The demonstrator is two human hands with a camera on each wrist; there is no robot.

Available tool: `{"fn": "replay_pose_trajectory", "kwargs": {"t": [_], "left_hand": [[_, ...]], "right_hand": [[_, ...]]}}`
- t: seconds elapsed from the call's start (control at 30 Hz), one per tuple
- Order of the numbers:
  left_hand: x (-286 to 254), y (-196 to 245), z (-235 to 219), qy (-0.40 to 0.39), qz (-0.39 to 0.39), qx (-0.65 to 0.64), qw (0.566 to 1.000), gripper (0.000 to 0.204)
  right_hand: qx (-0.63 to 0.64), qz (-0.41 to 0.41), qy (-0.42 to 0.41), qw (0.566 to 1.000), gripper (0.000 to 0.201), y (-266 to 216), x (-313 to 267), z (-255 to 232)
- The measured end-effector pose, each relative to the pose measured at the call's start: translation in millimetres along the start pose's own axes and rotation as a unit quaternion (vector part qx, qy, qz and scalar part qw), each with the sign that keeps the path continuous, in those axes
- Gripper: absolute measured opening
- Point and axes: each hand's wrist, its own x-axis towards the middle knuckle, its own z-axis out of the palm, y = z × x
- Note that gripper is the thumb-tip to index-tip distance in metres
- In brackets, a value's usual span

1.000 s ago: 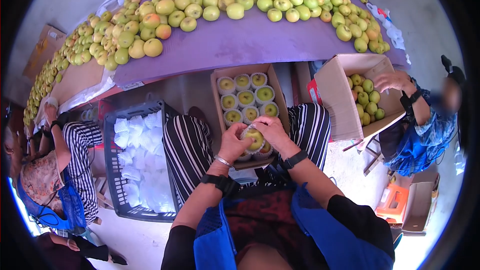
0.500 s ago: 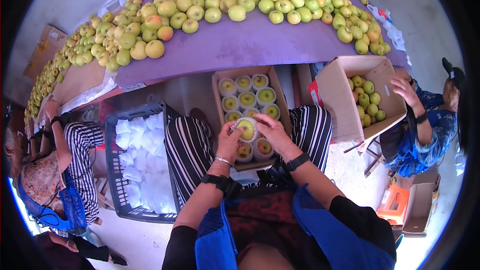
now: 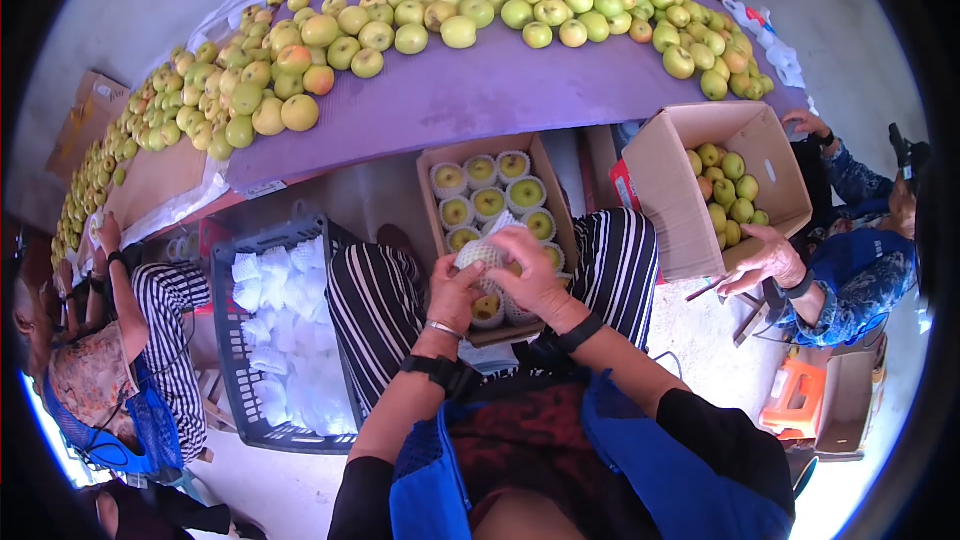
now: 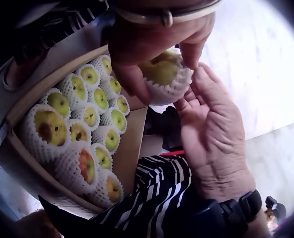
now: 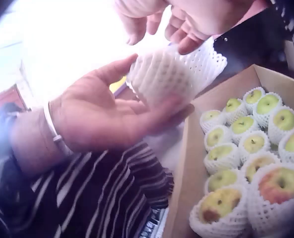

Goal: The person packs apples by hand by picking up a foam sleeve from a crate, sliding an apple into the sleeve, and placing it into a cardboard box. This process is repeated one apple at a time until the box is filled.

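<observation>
My left hand point(image 3: 455, 290) holds a yellow-green apple point(image 4: 163, 69) in a white foam net sleeve point(image 5: 162, 74), fingers and thumb round its sides. In the right wrist view the sleeve's loose end flares out beyond the fruit. My right hand point(image 3: 532, 278) is at that end, fingertips touching the foam, palm partly in view in the left wrist view. Below both hands a cardboard box point(image 3: 556, 172) stands between the knees, with several sleeved apples point(image 5: 253, 143) in rows. One of these apples point(image 5: 220, 204) has a brown patch.
A dark plastic crate point(image 3: 226, 340) of white foam sleeves point(image 3: 290, 350) stands at the left. Loose apples point(image 3: 460, 32) are heaped along the purple-covered table point(image 3: 480, 90). At the right, another person's hand point(image 3: 765, 258) is near a tilted carton point(image 3: 660, 210) of apples.
The apple, earlier facing up between both hands, has turned so that its foam sleeve faces up. My right hand has shifted to the sleeve's end. The other person's hand has moved lower.
</observation>
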Motion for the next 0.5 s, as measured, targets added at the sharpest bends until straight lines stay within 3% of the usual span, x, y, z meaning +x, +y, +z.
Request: {"fn": "replay_pose_trajectory", "kwargs": {"t": [0.07, 0.13, 0.2, 0.37, 0.43, 0.47, 0.5], "left_hand": [[1, 0, -2, -0.018, 0.004, -0.033, 0.999, 0.029], [1, 0, -3, -0.037, 0.005, -0.065, 0.997, 0.029], [0, 0, -3, -0.063, 0.003, -0.098, 0.993, 0.030], [0, 0, -5, -0.074, -0.001, -0.088, 0.993, 0.031], [2, -1, -8, -0.070, 0.004, -0.080, 0.994, 0.032], [4, -1, -9, -0.061, 0.000, -0.068, 0.996, 0.032], [2, 2, -6, -0.051, -0.005, -0.055, 0.997, 0.032]], "right_hand": [[0.175, 0.136, 0.135, 0.966, 0.035, 11, 1, -3], [0.180, 0.181, 0.161, 0.953, 0.033, 26, -2, -3], [0.325, 0.293, 0.182, 0.881, 0.027, 39, -3, -2], [0.311, 0.317, 0.120, 0.888, 0.017, 38, -2, -3], [0.098, 0.232, 0.091, 0.964, 0.018, 44, -2, -6], [0.098, 0.231, 0.091, 0.964, 0.018, 45, -3, -5], [0.096, 0.172, 0.109, 0.974, 0.011, 38, 0, -7]]}}
